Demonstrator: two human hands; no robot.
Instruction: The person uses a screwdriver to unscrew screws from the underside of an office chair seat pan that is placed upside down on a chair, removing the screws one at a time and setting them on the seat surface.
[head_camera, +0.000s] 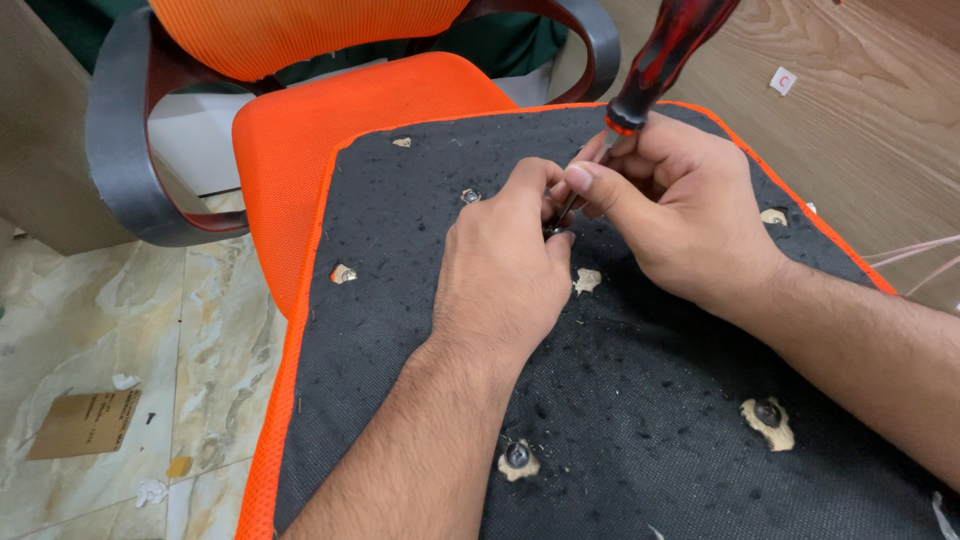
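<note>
From the head camera, I look down on an upturned chair seat pad (620, 400), its black fabric underside facing me and its orange mesh edge running round the rim. It lies across the orange seat of an office chair (370, 110), which puts the work at a handy height.

My right hand (680, 215) is wrapped round the lower end of a screwdriver (665, 60), fingers closed just below the orange collar of its dark red and black handle, so the shaft tilts down toward a point in the pad. My left hand (505, 270) rests on the fabric, its fingertips pinched together at the shaft's tip, seemingly steadying it; what sits under them is hidden.

The pad's black cloth is speckled with dust and torn in several places, pale foam showing round a screw hole (517, 457) near me and another (768, 415) to the right. A scrap of cardboard (85, 425) lies on the marble floor (130, 300).
</note>
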